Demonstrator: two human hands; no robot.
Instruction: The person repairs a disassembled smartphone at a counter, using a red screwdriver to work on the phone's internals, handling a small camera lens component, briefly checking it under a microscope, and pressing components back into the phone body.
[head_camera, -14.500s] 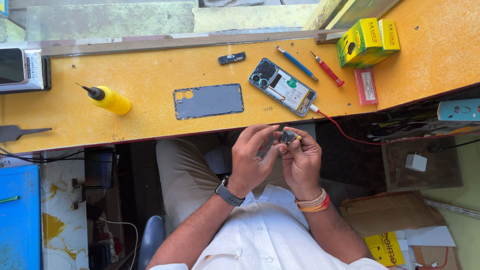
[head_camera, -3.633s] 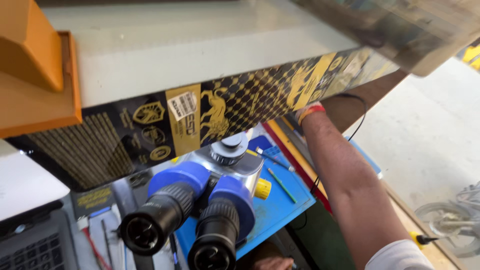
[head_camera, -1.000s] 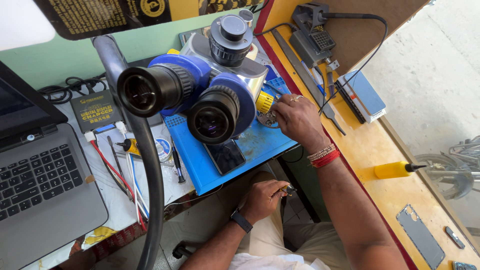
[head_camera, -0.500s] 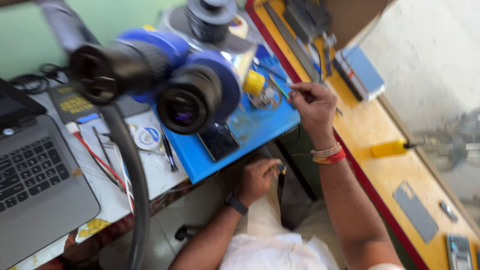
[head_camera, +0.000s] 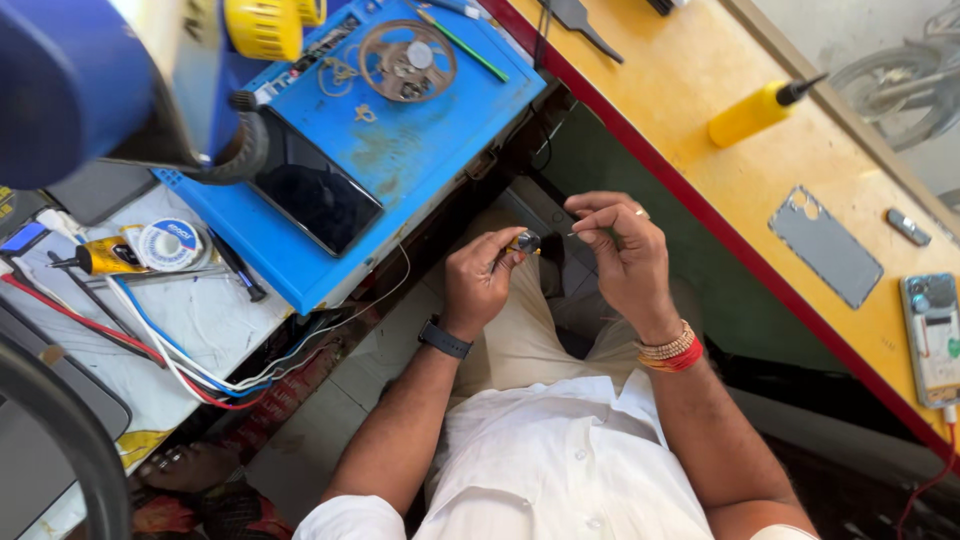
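Nearest the camera, a white buttoned shirt (head_camera: 560, 470) and beige trousers (head_camera: 520, 340) are seen; both forearms are raised over the lap. The left hand (head_camera: 480, 280), w/ a dark wristwatch (head_camera: 444, 338), is closed narrowly: a small dark rounded part w/ a yellowish edge (head_camera: 527, 241) is pinched betw. thumb and forefinger, pointed towards the other hand. The right hand (head_camera: 625, 250), w/ red-and-gold bangles (head_camera: 672, 352) and a finger ring, is also narrowed to a pinch; a thin pale sliver, poss. a fine tool or pin, seems held at its fingertips (head_camera: 590, 230), but what it is can't be told. Key relation: the part lies just left of the right fingertips, near but apart, roughly level; its long axis can't be made out. The left hand is the nearer, being on it.

Further out, on the left, a blue rectangular work mat (head_camera: 420, 150) is seen, w/ a dark glossy phone (head_camera: 310, 190) lying flat and a round metal coil piece (head_camera: 408, 60). On the right, the orange bench top (head_camera: 700, 90) carries a yellow squeeze bottle w/ a dark nozzle (head_camera: 755, 110) and a grey phone back cover (head_camera: 825, 245).
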